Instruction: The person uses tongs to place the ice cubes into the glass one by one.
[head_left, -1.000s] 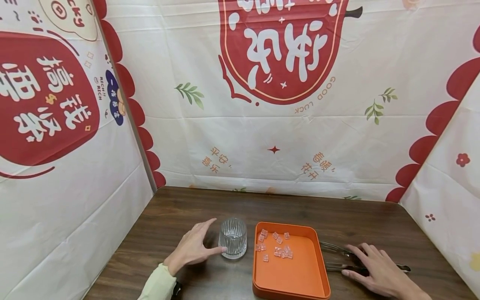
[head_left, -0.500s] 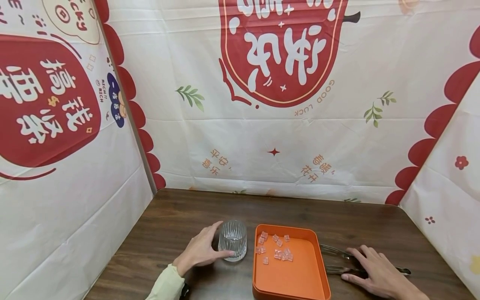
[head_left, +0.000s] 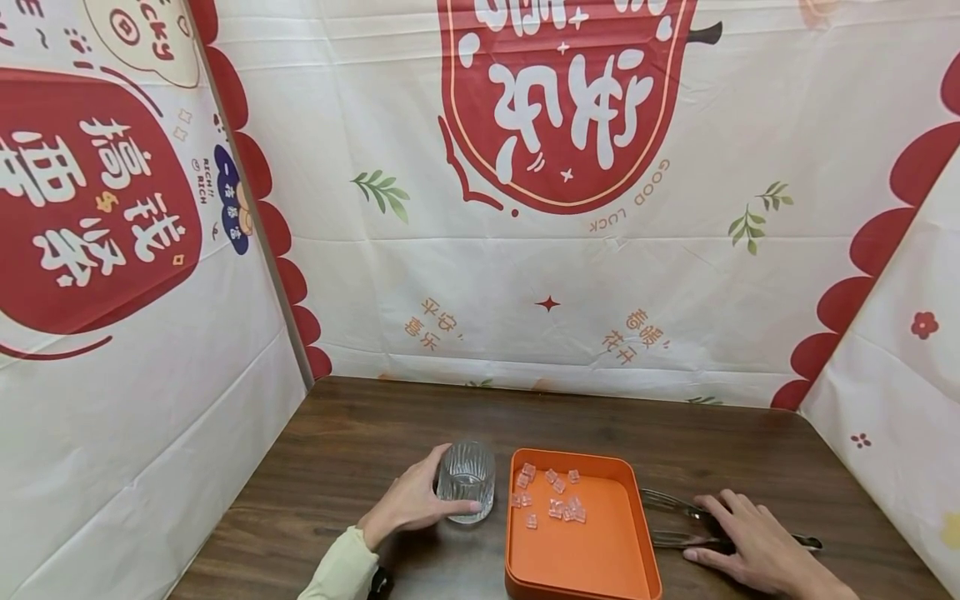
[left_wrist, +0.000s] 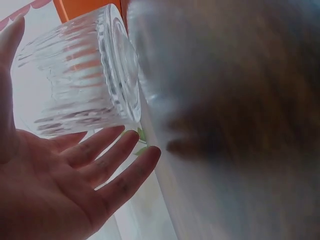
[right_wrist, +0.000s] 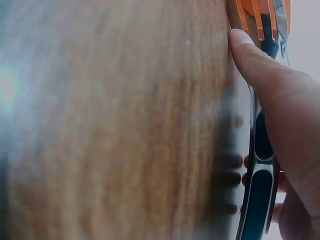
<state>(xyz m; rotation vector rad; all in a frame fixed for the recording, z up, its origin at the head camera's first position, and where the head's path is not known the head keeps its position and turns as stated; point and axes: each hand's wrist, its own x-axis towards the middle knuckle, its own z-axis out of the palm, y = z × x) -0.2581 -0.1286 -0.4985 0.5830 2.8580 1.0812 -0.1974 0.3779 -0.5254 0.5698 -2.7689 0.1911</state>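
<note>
A clear ribbed drinking glass (head_left: 467,483) stands upright on the table. My left hand (head_left: 412,502) is around its left side, thumb in front and index finger behind. In the left wrist view the fingers reach out fairly straight beside the glass (left_wrist: 75,80), with the palm apart from it. To the right, metal tongs (head_left: 678,540) with dark handle parts lie with their arms spread. Over them rests my right hand (head_left: 761,546), fingers spread, thumb on the near side and fingertips down by the table. The right wrist view shows the tongs' handle (right_wrist: 263,137) between thumb and fingers.
Between the hands sits a shallow orange tray (head_left: 577,562), close to the glass on one side and the tongs' tips on the other. Several small clear cubes (head_left: 574,510) lie in its far left part. Printed cloth walls (head_left: 525,333) border the dark wooden table (head_left: 375,425).
My left hand has moved right, from beside the glass to around it, its thumb now across the front. The right hand, tongs and tray have stayed in place.
</note>
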